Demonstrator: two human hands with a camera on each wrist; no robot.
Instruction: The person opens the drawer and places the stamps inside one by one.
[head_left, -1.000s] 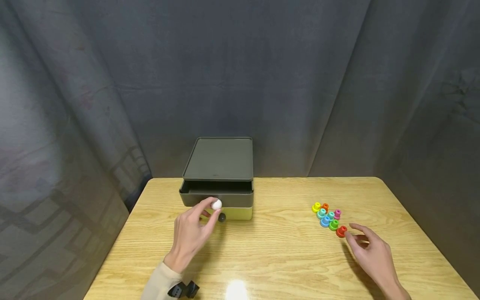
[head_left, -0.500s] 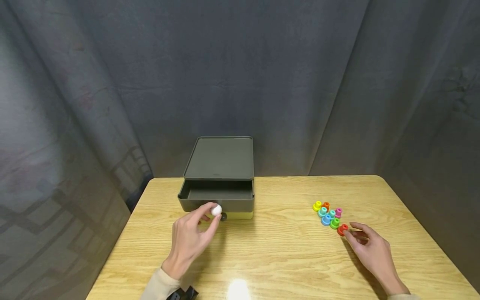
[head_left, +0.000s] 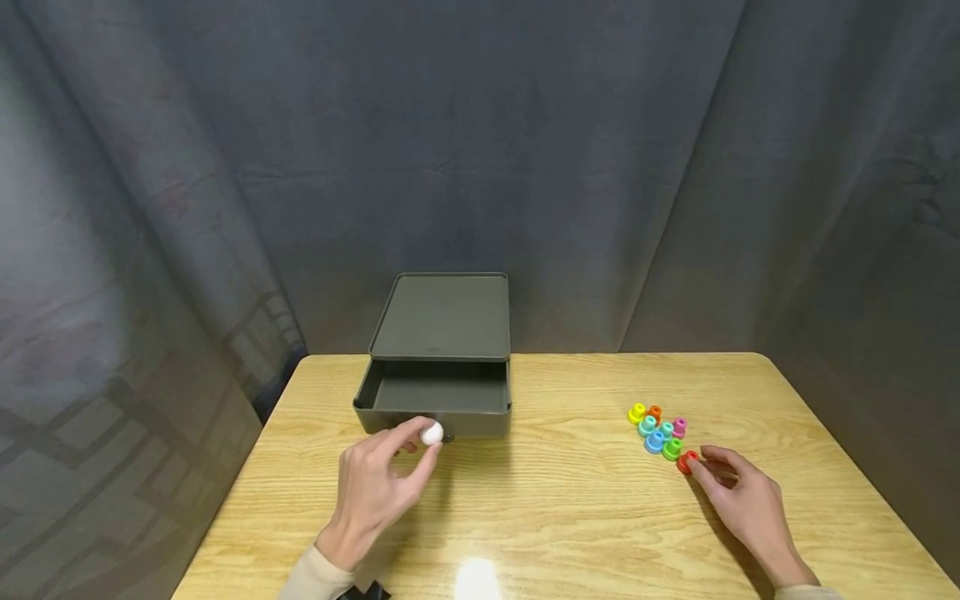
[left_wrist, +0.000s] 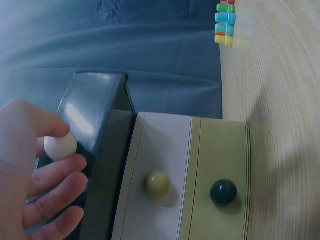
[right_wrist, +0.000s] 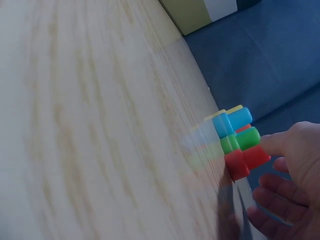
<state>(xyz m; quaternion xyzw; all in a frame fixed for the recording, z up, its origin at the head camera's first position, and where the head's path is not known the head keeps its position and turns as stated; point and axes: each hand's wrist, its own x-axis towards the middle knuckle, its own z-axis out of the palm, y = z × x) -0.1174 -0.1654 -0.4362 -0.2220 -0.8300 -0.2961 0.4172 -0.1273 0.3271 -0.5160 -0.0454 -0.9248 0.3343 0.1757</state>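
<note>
In the head view my left hand (head_left: 375,492) pinches the white round knob (head_left: 431,432) of a dark grey drawer (head_left: 472,423), which stands pulled far out of its box. The left wrist view shows that knob (left_wrist: 60,147) between the fingers. At the right of the table my right hand (head_left: 742,508) is at a small red peg (head_left: 687,462), thumb tip right at it and the other fingers loosely bent. In the right wrist view one fingertip is hidden behind the red peg (right_wrist: 237,166). The drawer's visible floor is bare.
Several coloured pegs stand grouped beyond the red one, such as a green peg (head_left: 672,449) and a yellow peg (head_left: 637,414). Below the grey drawer are a white drawer (left_wrist: 165,145) and a yellow-green drawer (left_wrist: 220,150) with round knobs. A dark curtain (head_left: 570,183) hangs behind the table.
The grey drawer has slid further out toward me with my left hand on its knob, covering most of the lower front. My right hand has stayed near the red peg, its thumb slightly closer.
</note>
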